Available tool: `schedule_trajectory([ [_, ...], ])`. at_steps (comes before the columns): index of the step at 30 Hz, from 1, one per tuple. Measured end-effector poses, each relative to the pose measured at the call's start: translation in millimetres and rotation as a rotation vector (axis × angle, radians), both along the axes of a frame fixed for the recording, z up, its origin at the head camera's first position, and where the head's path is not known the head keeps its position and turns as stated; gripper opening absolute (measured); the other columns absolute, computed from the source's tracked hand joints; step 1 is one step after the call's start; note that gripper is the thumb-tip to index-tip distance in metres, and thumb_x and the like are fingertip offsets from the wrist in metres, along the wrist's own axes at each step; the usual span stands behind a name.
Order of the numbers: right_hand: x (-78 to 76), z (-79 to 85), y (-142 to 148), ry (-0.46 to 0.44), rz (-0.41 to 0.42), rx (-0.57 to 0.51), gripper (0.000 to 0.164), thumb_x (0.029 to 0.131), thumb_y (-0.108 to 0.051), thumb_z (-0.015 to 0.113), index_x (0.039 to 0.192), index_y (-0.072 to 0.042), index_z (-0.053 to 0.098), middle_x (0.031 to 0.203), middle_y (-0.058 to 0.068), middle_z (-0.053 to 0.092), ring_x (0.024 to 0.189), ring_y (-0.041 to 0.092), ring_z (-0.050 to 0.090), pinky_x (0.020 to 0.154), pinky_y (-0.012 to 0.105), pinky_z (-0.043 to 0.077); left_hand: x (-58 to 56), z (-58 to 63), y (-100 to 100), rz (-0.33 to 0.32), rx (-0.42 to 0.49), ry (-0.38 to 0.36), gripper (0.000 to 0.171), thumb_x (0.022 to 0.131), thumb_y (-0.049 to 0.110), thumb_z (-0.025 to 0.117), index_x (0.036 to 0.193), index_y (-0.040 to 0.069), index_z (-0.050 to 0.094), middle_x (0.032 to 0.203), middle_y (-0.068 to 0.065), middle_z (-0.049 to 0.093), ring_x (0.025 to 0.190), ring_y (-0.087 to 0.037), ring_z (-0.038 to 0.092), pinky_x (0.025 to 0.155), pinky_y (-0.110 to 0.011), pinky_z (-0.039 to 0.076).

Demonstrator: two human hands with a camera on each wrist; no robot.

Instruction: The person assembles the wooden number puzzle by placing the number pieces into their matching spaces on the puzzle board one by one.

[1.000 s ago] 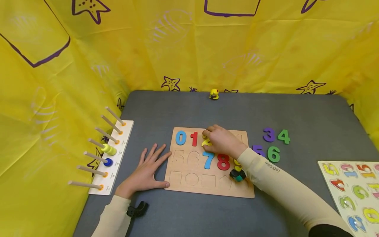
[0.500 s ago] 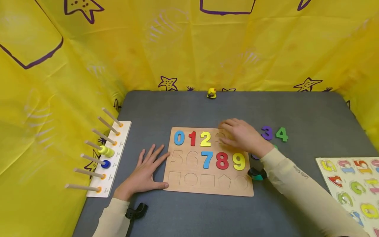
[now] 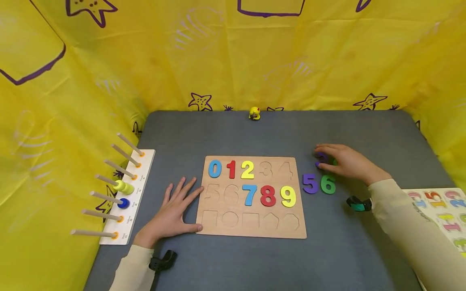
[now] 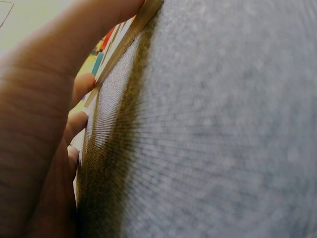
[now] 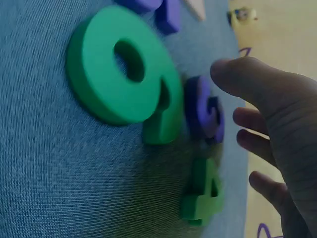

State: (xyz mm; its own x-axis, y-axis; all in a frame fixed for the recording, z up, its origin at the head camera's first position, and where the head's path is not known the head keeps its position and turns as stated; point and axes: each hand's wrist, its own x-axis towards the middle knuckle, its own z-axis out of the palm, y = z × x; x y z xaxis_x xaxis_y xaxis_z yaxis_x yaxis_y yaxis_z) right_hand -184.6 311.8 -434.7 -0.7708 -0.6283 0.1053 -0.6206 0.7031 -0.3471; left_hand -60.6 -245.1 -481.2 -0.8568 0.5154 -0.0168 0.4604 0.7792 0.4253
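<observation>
A wooden number board (image 3: pixel 233 208) holds a blue 0 (image 3: pixel 210 169), a red 1 (image 3: pixel 231 169) and a yellow 2 (image 3: pixel 247 170) in its top row, and a blue 7, red 8 and yellow 9 below. My left hand (image 3: pixel 171 217) lies spread, its fingertips touching the board's left edge. Beyond the right edge my right hand (image 3: pixel 350 162) hovers with thumb and fingers apart, over the purple number 3 (image 5: pixel 194 111). It partly hides that 3 and the green 4 (image 5: pixel 203 196). A purple 5 (image 3: pixel 310 189) and green 6 (image 3: pixel 323 185) lie nearer the board.
A white peg board (image 3: pixel 140 184) with yellow and blue rings stands at left. At right, a second number board (image 3: pixel 445 202) is partly covered by the right sleeve. A small yellow toy (image 3: pixel 254 113) sits at the table's back edge, before a yellow curtain (image 3: pixel 255 52).
My right hand has left the yellow 2, which now lies in the board, and moved right to above the purple 3. My left hand stays at the board's edge.
</observation>
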Motion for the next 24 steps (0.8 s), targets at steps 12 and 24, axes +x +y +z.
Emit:
schedule_trajectory([
  [12, -5.0, -13.2, 2.7, -0.005, 0.009, 0.069, 0.043, 0.082, -0.014, 0.084, 0.121, -0.001, 0.069, 0.129, 0.024, 0.063, 0.117, 0.045, 0.059, 0.098, 0.060, 0.046, -0.2, -0.2, -0.2, 0.006, 0.006, -0.009, 0.113, 0.071, 0.077, 0.074, 0.162, 0.026, 0.030, 0.170, -0.007, 0.011, 0.154, -0.038, -0.001, 0.115, -0.063, -0.007],
  [24, -0.9, -0.2, -38.2, 0.087, 0.066, 0.000, 0.040, 0.081, -0.018, 0.086, 0.115, -0.003, 0.072, 0.121, 0.018, 0.068, 0.110, 0.038, 0.063, 0.092, 0.057, 0.051, -0.6, 0.1, -0.1, 0.011, -0.006, -0.017, 0.113, 0.071, 0.076, 0.075, 0.162, 0.027, 0.029, 0.170, -0.006, 0.011, 0.154, -0.036, -0.002, 0.115, -0.062, -0.007],
])
